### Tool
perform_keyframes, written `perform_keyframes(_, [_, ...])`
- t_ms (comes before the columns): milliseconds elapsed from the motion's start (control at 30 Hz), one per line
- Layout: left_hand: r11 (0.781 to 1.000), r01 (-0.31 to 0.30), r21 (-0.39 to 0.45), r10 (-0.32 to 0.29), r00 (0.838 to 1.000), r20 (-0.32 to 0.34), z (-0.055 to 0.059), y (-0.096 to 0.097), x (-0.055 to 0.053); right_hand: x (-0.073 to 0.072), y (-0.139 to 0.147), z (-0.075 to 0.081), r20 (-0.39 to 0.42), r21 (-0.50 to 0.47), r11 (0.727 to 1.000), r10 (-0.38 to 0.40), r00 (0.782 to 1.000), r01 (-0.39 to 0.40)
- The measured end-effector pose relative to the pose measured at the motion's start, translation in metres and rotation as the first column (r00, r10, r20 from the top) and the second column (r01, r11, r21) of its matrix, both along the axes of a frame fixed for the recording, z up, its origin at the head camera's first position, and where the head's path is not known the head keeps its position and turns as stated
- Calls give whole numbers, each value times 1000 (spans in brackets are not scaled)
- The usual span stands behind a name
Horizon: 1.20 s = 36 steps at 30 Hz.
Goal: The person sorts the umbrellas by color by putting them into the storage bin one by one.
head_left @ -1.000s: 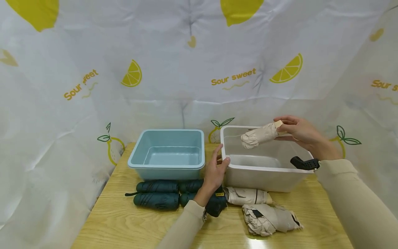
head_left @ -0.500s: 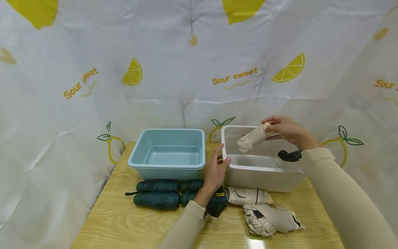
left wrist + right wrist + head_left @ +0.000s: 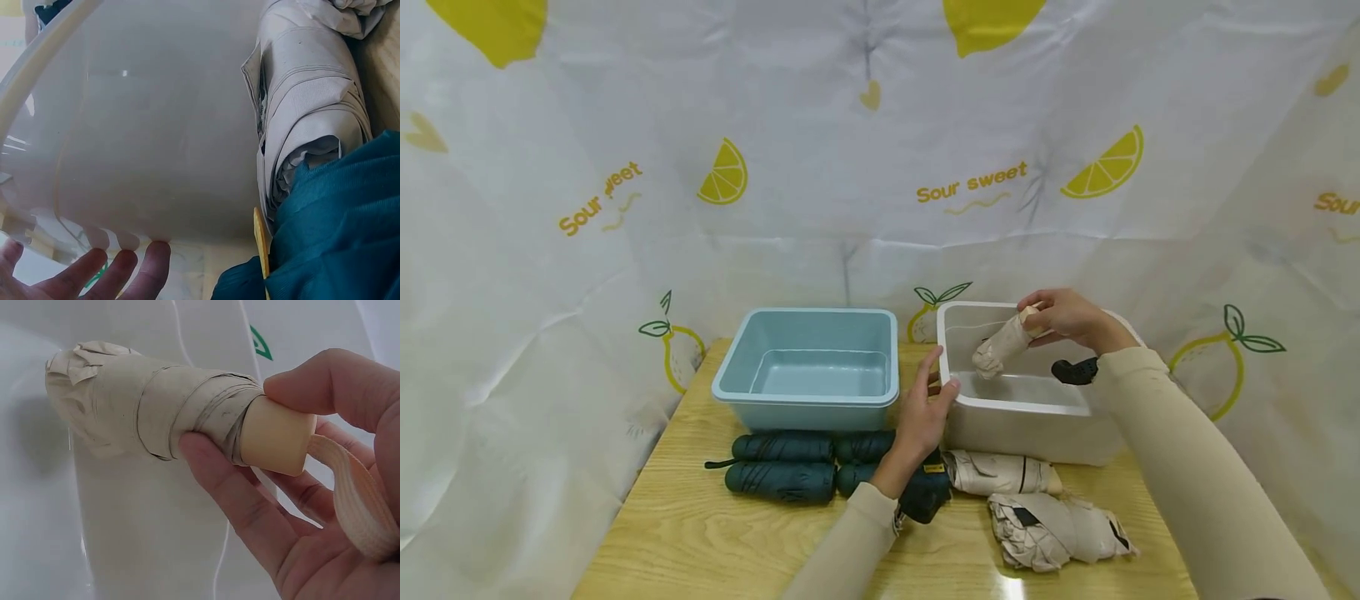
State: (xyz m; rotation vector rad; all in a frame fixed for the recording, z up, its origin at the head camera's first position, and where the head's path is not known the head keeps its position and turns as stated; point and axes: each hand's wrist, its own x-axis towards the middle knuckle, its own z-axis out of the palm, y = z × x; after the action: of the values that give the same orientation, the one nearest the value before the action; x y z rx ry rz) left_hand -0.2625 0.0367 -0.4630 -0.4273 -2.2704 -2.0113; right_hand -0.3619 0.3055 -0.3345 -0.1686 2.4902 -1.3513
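Beige umbrella (image 3: 1000, 348) tilts, handle (image 3: 278, 434) grasped by the right hand (image 3: 1066, 318), while the left hand (image 3: 922, 417), fingers (image 3: 152, 270) extended, touches the white bin (image 3: 1030, 435).

The white backdrop (image 3: 827, 183) reads "Sour sweet" twice, and a cut-off "Sour" far right.

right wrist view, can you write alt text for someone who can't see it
A right hand grips a rolled beige fabric umbrella at its cylindrical cream handle, crumpled end pointing to the picture's left, with the interior of a glossy white plastic bin behind it. A ribbed peach strap loops from the handle's end.
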Motion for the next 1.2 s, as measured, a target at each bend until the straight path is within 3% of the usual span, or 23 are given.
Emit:
perform_keyframes(267, [1000,-5,-11,5,1000,-1,-1,1,1,-5,-5,-19,55,2,1000,9,998,-9])
perform_keyframes(533, [1000,-11,-1,11,1000,13,-1,3,1,-7,-10,-32,112,-15,997,73,991,-72])
perform_keyframes(1000, [1000,-10,-12,10,1000,-16,-1,2,0,0,3,-31,160,15,999,42,986,-45])
perform_keyframes(1200, [1000,-16,-17,16,1000,-6,-1,1,1,7,8,-32,232,49,999,-25,973,14])
